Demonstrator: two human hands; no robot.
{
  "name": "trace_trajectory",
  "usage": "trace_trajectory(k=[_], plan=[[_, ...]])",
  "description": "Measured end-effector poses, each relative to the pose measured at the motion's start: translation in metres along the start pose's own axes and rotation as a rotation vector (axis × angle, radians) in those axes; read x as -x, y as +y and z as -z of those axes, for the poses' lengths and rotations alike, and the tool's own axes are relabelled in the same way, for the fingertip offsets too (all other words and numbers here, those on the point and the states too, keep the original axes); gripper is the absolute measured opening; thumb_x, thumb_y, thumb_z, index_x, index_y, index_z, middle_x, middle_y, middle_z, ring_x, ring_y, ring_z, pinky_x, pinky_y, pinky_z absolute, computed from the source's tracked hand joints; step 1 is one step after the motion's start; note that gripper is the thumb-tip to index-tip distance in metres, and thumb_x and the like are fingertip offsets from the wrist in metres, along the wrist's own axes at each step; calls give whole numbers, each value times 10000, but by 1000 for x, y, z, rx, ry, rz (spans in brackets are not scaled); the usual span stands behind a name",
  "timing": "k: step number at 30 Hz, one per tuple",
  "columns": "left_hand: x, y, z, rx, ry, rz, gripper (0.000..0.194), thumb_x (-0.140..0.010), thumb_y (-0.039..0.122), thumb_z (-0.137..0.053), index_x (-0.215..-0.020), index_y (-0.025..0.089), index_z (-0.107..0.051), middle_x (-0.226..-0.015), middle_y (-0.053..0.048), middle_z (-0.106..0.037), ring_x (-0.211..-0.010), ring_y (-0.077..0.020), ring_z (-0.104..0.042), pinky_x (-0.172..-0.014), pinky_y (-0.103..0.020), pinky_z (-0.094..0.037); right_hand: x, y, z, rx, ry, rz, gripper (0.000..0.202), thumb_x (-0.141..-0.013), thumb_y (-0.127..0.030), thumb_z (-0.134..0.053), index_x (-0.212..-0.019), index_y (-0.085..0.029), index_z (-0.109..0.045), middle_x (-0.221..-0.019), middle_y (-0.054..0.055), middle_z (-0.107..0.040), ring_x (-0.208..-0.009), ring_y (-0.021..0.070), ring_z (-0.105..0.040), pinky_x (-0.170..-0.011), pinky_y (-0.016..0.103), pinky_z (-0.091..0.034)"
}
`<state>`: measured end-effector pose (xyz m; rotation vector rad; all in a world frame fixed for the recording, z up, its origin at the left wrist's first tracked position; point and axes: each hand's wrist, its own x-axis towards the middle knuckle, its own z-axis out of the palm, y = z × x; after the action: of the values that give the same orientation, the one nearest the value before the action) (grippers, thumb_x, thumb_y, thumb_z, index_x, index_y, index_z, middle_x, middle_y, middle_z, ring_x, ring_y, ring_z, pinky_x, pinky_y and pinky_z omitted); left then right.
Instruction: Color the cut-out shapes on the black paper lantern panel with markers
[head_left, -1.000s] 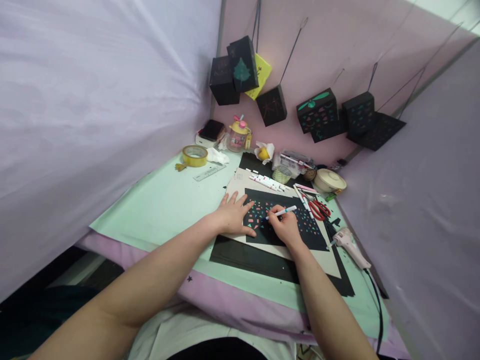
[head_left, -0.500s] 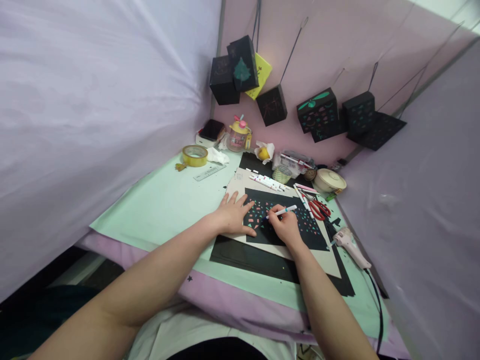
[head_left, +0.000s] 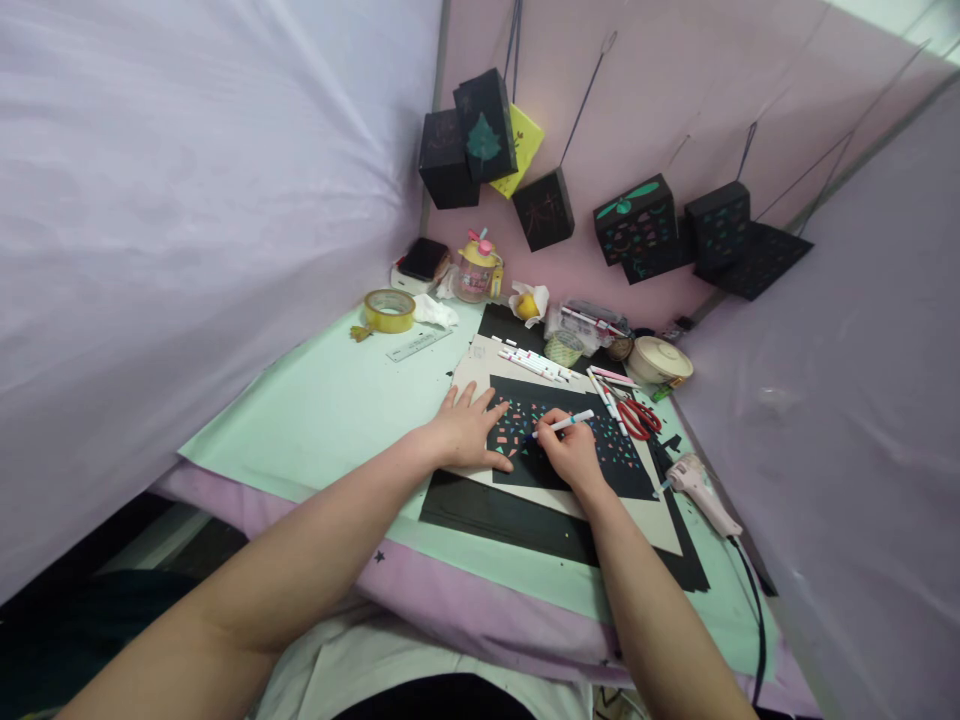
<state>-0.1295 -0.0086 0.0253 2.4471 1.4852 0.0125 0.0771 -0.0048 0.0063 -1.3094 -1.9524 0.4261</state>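
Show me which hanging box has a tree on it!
The black box overlapping the leftmost one, beside the yellow piece; only it shows a green tree.

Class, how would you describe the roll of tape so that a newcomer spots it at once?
Start at the mint-green table cover and follow it to its far left part. Just beyond the clear ruler lies the roll of tape, a yellow ring, unlike the crumpled white tissue beside it.

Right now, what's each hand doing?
Left hand: open, fingers spread, resting on the black sheet's left edge.
Right hand: closed around a white pen, over the same sheet.
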Motion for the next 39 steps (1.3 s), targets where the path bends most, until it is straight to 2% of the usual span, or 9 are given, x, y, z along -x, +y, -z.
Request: trace_trajectory(k=[39], plan=[[0,0,-1,10,5,0,1058,-646,822,-478,-1481,243,-182,-1558,-83,-66,-1403,-383,23,-1099,-547,-23,0,-4,1,5,14,-31,183,-777,-243,-489,-611,-197,-551,-531,-26,-550,-538,124,-495,-551,224,-354]])
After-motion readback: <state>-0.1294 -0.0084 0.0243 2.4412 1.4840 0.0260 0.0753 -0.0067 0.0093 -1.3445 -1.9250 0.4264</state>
